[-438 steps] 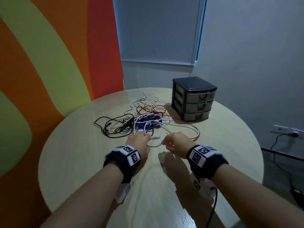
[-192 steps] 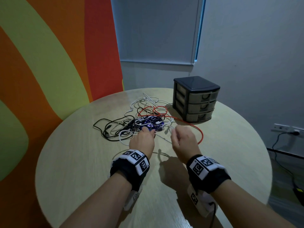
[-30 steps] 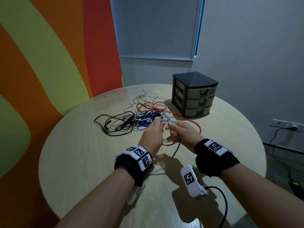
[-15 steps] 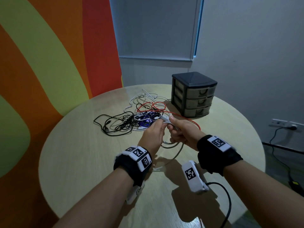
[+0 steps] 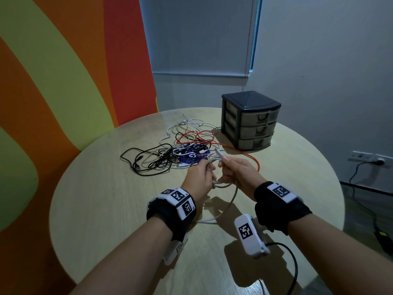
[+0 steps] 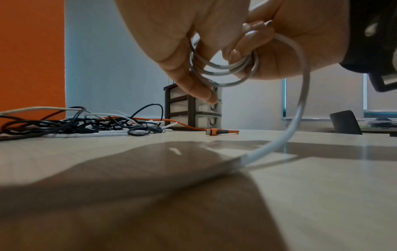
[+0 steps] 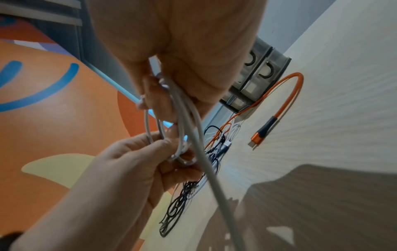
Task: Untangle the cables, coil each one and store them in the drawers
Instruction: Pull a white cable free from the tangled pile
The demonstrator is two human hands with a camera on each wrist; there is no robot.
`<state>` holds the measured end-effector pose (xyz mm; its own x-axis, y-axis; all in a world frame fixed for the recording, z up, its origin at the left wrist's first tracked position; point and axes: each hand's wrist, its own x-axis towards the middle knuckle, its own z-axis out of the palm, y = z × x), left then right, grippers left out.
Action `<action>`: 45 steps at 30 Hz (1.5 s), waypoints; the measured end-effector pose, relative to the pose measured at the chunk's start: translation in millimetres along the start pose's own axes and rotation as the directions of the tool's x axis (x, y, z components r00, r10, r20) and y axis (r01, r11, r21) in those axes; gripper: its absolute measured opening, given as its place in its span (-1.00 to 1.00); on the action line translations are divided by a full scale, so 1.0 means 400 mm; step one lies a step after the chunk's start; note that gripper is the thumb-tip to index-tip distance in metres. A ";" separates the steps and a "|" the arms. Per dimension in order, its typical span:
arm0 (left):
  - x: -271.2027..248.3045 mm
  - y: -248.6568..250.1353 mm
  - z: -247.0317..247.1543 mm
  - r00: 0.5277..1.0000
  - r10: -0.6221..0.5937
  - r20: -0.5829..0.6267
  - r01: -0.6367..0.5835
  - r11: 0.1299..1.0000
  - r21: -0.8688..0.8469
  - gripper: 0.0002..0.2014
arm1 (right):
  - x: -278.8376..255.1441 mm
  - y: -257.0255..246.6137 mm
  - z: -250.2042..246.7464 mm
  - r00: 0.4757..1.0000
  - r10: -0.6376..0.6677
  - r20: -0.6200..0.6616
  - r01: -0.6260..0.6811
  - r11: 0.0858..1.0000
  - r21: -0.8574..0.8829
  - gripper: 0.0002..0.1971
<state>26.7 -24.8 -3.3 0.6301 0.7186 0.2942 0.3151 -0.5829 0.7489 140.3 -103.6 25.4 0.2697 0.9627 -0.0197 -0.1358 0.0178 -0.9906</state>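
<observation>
While the white cable (image 5: 221, 184) hangs in small loops between both hands above the near-centre table (image 5: 106, 209), left hand (image 5: 198, 174) fingers curl thru the coil, right hand (image 5: 238, 173) clamps the same loops w/ the plug end poking up; tail trails down to the tabletop; best to feed slack loop by loop, same size, no twist; tangled pile (image 5: 170, 152) lies far-left, orange cable (image 5: 244, 155) runs right of the hands; drawers (image 5: 251, 120) at far right look closed, so they'd need opening first.
</observation>
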 end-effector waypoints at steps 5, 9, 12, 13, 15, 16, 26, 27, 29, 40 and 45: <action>0.000 0.010 -0.008 0.999 -0.045 -0.012 0.044 0.999 -0.012 -0.76 | 0.006 0.001 0.023 0.999 -0.017 -0.039 0.014 0.997 -0.078 -0.70; -0.006 0.026 -0.018 1.000 -0.021 -0.015 0.021 1.000 0.012 -0.74 | 0.015 -0.003 0.021 0.999 -0.008 -0.052 0.005 0.998 -0.061 -0.71; -0.004 0.026 -0.017 1.000 -0.012 -0.019 0.012 1.000 0.006 -0.74 | 0.016 -0.010 0.016 0.999 0.017 -0.032 -0.019 0.999 -0.043 -0.72; -0.003 0.023 -0.015 0.999 0.004 -0.037 -0.003 1.000 0.023 -0.75 | 0.016 -0.012 0.015 0.999 0.022 -0.030 -0.024 0.998 -0.052 -0.73; -0.001 0.012 -0.010 0.996 0.036 -0.080 -0.032 0.999 0.043 -0.76 | 0.017 -0.016 0.018 1.000 0.015 -0.025 -0.017 0.997 -0.077 -0.73; 0.000 0.008 -0.008 0.995 0.039 -0.094 -0.036 0.999 0.040 -0.77 | 0.018 -0.017 0.022 1.000 0.002 -0.019 -0.004 0.997 -0.082 -0.74; -0.007 0.009 -0.002 0.995 -0.009 0.097 0.016 0.997 -0.072 -0.64 | 0.035 -0.036 0.006 0.968 -0.075 -0.239 0.082 0.996 0.022 -0.54; -0.010 0.011 0.000 0.978 -0.063 0.200 0.078 0.995 -0.067 -0.60 | 0.038 -0.039 -0.002 0.954 -0.083 -0.288 0.101 0.994 0.046 -0.53; -0.014 0.012 0.004 0.922 -0.142 0.360 0.150 0.989 0.007 -0.52 | 0.045 -0.046 -0.018 0.929 -0.089 -0.359 0.141 0.983 0.121 -0.52; -0.004 0.003 0.011 0.887 -0.254 0.387 0.151 0.949 0.276 -0.39 | 0.042 -0.084 -0.094 0.907 -0.131 -0.400 0.211 0.964 0.162 -0.57; 0.003 -0.015 0.007 0.931 -0.248 0.269 0.138 0.919 0.370 -0.38 | 0.020 -0.067 -0.096 0.976 -0.096 -0.195 0.056 0.978 -0.201 -0.59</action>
<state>27.3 -21.5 -9.1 0.6990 0.7116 -0.0716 0.6390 -0.5765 0.5092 182.8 -106.9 46.5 0.4620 0.8855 0.0491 0.0742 0.0166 -0.9971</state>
